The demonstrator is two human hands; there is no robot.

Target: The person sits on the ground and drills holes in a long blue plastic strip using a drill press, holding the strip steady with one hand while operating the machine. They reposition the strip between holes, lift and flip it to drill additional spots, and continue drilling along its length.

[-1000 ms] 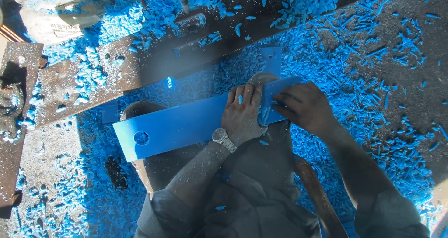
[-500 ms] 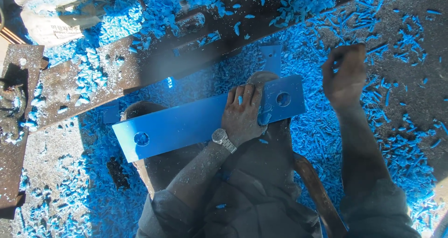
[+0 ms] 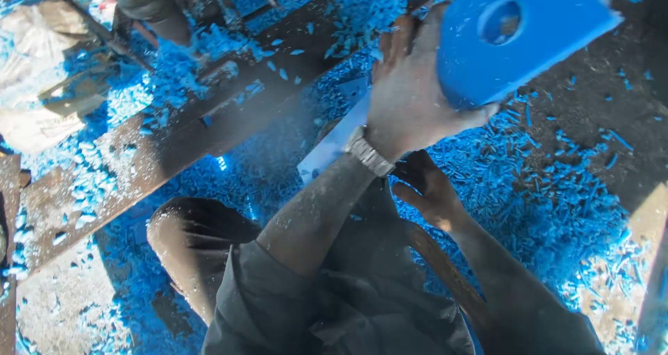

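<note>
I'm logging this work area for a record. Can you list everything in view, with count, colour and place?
flat blue plastic bar with a round hole: one, blue, lifted at upper right
blue plastic shavings: many, blue, scattered over the ground
rusty metal beam: one, brown, running diagonally across the left
silver wristwatch: one, silver, on the left wrist
left hand: one, gripping the bar's near edge
right hand: one, empty, below the left hand
</note>
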